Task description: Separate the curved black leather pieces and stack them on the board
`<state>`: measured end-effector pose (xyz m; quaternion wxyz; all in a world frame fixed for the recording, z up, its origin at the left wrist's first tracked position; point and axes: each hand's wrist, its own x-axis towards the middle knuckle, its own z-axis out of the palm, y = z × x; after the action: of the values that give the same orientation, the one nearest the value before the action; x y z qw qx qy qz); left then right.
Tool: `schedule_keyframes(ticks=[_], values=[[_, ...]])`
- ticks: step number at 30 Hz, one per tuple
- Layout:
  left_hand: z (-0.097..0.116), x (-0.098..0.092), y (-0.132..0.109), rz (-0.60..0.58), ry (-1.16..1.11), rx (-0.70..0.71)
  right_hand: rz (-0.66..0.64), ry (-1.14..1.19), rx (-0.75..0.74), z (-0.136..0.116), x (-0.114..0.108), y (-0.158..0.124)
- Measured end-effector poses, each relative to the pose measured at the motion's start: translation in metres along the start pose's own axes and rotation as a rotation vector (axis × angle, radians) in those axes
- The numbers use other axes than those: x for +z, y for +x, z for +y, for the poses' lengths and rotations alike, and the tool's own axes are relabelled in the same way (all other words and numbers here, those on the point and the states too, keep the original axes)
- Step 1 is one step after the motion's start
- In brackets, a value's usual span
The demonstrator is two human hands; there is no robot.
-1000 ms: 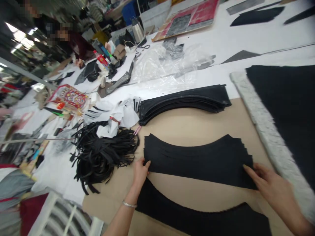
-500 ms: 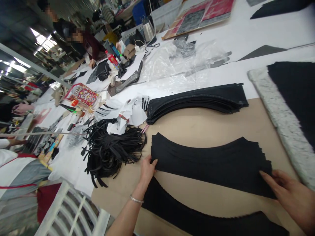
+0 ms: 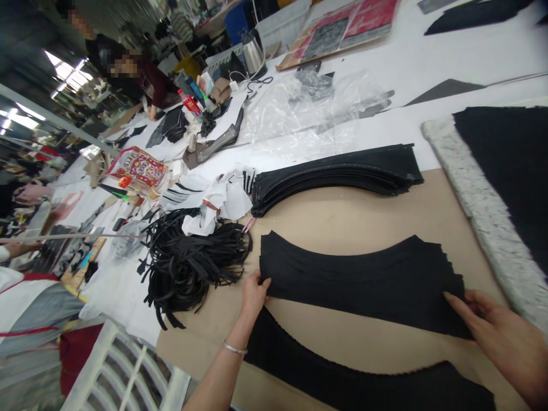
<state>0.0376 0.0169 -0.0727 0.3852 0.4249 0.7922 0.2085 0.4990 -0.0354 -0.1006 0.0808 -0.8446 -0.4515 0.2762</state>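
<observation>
A curved black fabric piece (image 3: pixel 355 279), with stepped edges at its right end like several layers, lies across the brown board. My left hand (image 3: pixel 256 295) pinches its lower left corner between thumb and fingers. At the right end my right hand (image 3: pixel 499 331) grips the lower corner, thumb on top and fingertips partly hidden. Nearer to me is a second curved black fabric piece (image 3: pixel 342 377), cut off by the frame's lower edge. Beyond the held piece sits a thick stack of curved black pieces (image 3: pixel 338 177).
A heap of black fabric strips (image 3: pixel 192 262) lies left of the board (image 3: pixel 385 220), beside white paper scraps (image 3: pixel 231 197). Grey-white padding (image 3: pixel 475 211) with black cloth borders the right. Clear plastic (image 3: pixel 299 111) and a kettle (image 3: pixel 252 56) are farther back. Co-workers stand at left.
The whole view has shifted a little, so the scene appears slightly farther left. Both hands keep their hold on the black fabric piece, which stays in place on the board.
</observation>
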Motion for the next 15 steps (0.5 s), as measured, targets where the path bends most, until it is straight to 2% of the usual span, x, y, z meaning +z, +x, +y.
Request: schedule_keyframes(ticks=[3,8,10,12,14,15], values=[[0.002,0.000,0.000,0.032,0.069,0.022,-0.054,0.047,0.054,-0.004,-0.002,0.000],[0.012,-0.001,-0.013,0.183,0.201,0.100,-0.006,0.066,0.023,-0.005,-0.002,0.000],[0.018,0.003,-0.022,0.269,0.295,0.228,-0.005,0.066,0.006,-0.006,-0.001,-0.001],[0.023,0.011,-0.034,0.284,0.413,0.452,-0.009,0.064,-0.014,-0.008,-0.002,-0.004],[0.028,0.022,-0.044,0.199,0.518,0.668,-0.003,0.046,-0.027,-0.011,-0.004,-0.007],[0.029,0.028,-0.049,0.131,0.555,0.733,0.000,0.037,-0.028,-0.013,-0.005,-0.008]])
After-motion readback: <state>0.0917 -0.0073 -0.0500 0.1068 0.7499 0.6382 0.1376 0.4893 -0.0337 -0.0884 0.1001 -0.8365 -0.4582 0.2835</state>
